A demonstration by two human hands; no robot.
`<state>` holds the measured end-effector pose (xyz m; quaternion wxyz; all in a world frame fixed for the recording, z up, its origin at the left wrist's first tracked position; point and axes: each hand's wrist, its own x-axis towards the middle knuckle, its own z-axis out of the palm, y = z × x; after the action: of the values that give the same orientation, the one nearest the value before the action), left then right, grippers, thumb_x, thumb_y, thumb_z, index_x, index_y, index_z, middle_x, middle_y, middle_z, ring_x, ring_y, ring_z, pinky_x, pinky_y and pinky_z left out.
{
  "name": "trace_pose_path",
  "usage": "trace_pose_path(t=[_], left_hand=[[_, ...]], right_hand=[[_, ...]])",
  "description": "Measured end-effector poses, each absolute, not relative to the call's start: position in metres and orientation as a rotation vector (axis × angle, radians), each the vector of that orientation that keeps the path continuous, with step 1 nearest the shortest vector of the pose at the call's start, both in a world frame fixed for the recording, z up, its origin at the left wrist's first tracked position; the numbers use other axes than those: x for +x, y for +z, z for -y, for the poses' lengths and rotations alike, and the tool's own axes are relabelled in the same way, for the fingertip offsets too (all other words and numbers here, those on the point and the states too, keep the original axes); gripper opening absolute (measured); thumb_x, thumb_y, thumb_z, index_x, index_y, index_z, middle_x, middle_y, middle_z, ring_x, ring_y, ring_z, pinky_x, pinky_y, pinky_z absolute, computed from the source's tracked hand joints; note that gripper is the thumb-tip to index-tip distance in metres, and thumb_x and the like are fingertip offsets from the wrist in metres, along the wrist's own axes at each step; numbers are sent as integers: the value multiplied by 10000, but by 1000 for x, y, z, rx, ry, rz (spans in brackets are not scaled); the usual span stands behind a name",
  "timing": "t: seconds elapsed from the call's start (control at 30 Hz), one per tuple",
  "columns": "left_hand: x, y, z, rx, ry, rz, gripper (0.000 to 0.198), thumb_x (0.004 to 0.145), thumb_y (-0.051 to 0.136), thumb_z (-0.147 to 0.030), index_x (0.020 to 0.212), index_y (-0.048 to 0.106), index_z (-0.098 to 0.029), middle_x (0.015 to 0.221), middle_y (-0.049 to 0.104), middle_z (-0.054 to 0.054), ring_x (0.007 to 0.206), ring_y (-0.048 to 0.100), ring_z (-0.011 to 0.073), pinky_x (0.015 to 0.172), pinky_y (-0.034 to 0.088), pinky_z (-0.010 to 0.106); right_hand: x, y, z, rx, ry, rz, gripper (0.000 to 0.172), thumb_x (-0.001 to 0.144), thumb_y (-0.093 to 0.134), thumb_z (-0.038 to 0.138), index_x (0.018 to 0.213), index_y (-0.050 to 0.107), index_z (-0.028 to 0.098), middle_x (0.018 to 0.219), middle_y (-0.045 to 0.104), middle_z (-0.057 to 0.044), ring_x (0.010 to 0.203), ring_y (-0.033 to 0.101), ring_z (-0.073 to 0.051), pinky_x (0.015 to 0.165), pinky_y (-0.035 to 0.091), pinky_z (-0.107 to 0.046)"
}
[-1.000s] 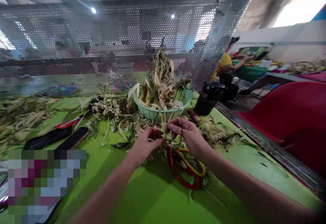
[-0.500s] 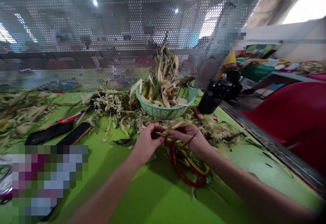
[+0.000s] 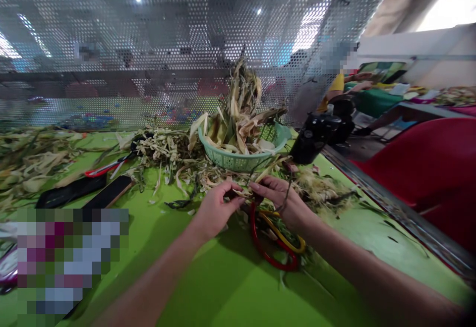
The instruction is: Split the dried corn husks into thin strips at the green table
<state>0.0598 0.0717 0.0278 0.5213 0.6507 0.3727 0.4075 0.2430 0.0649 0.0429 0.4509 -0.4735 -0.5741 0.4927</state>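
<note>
My left hand point(image 3: 217, 208) and my right hand point(image 3: 280, 200) meet over the green table point(image 3: 211, 282), fingertips pinched on a thin strip of corn husk point(image 3: 266, 172). The strip's pale end sticks up past my right fingers; its middle is partly hidden by them. A thin dark strand hangs across my right hand. Just below lie scissors with red and yellow handles point(image 3: 273, 266), their blades out of sight. Behind my hands stands a light green plastic basket point(image 3: 241, 161) holding dried corn husks point(image 3: 243, 104).
A black canister-like object point(image 3: 312, 136) stands right of the basket. Husk scraps point(image 3: 163, 151) and corn silk point(image 3: 327, 193) litter the table. Red-handled cutters point(image 3: 107, 168) lie left. A perforated metal panel point(image 3: 167, 34) rises behind; a red chair point(image 3: 420, 168) is at right. A co-worker's yellow sleeve point(image 3: 336, 84) shows beyond.
Both hands stay close together on the husk strip. My right hand has turned slightly, and more of the strip now points up and to the right. The view has shifted a little.
</note>
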Motion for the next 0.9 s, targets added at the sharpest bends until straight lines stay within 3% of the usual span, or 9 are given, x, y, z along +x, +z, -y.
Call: trace_pose_path(t=[0.13,0.33,0.53,0.7,0.9], left_hand=[[58,29,-73,1556,947,-839,212,788,639,-312,938,629,-164,912,635,46,866,561,170,799,430,277],[59,23,-75,1355,966,-873,292,783,638,-426,886,612,-155,823,599,22,768,528,135,730,418,259],[59,26,-73,1386,978,-873,276,764,661,-412,826,587,-153,759,559,5,716,497,117,695,403,247],[59,30,-73,1393,954,-857,302,745,684,-409,865,587,-149,781,558,11,740,501,123,704,407,249],[59,29,-75,1388,950,-835,329,728,691,-449,808,591,-146,730,545,1,693,480,115,686,391,255]], right_hand=[[242,41,-64,-1134,1310,1315,302,751,698,432,657,611,159,617,557,7,599,482,-124,589,379,-264],[239,37,-64,-1084,1337,1230,259,787,670,415,776,651,157,716,600,-11,642,504,-127,613,399,-264],[237,34,-67,-1135,1260,1313,284,689,759,404,811,651,171,688,602,-1,648,522,-146,598,408,-266],[238,30,-68,-1119,1222,1330,287,716,736,422,840,669,172,761,638,-20,692,549,-159,645,437,-281],[238,28,-68,-1184,1275,1318,327,696,730,478,672,651,162,582,564,7,527,448,-120,502,344,-263]])
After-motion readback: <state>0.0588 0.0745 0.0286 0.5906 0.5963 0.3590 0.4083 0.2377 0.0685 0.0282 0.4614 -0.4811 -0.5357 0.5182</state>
